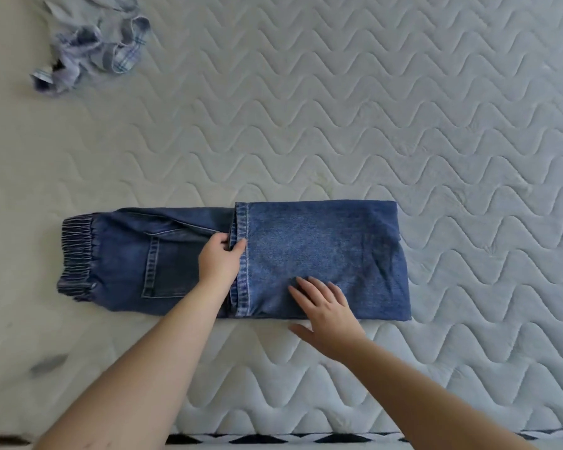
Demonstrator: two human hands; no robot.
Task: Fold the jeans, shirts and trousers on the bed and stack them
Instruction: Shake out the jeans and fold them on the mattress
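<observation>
Jeans [322,254] lie on bed [371,108], shirt [91,47] behind-left

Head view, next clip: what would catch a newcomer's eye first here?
The dark blue jeans lie across the middle of the pale quilted mattress, legs folded back over the seat. The left hand has a grip on the hem edge at the centre, while the right hand rests flat on the folded leg near its front edge. A crumpled blue checked shirt sits apart at the far left corner.
</observation>
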